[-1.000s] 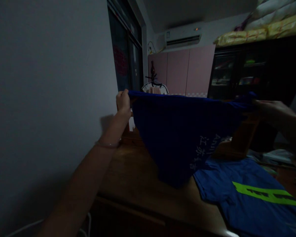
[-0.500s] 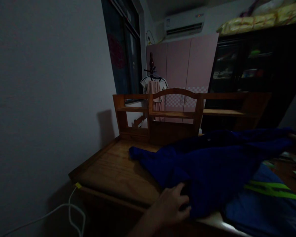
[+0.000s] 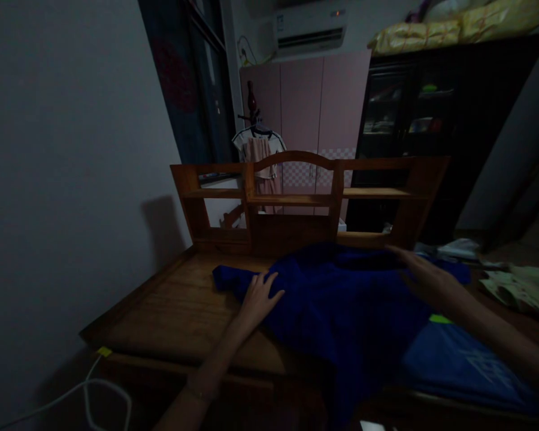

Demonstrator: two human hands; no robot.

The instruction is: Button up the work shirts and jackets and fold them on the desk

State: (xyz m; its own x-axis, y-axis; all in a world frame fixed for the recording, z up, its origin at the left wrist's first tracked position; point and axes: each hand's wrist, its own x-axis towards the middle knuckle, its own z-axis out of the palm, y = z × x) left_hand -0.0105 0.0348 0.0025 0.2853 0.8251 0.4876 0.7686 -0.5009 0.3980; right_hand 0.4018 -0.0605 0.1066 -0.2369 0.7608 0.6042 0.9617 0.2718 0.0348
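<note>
A dark blue shirt [image 3: 336,311] lies spread over the wooden desk, one sleeve reaching left and its lower part hanging past the front edge. My left hand [image 3: 259,296] rests on the shirt near the base of that sleeve, fingers spread, gripping nothing. Over the shirt's right side is my right hand [image 3: 415,266], its fingers stretched out to the left and holding nothing that I can see. Whether it touches the cloth is hard to tell in the dim light. Beneath the shirt's right part, a lighter blue garment [image 3: 458,359] with a bright green stripe shows.
A wooden shelf unit [image 3: 291,200] runs along the desk's [image 3: 161,311] back. At the left front corner hangs a white cable [image 3: 87,389]. Pale green cloth or paper [image 3: 521,287] lies at far right. Behind stand pink cabinets [image 3: 300,108] and a dark glass-fronted cabinet [image 3: 399,108].
The shirt's right side, stretched out and held up before, now lies lower on the desk. My left hand has moved up and left onto the shirt. My right hand has come inward from the right edge.
</note>
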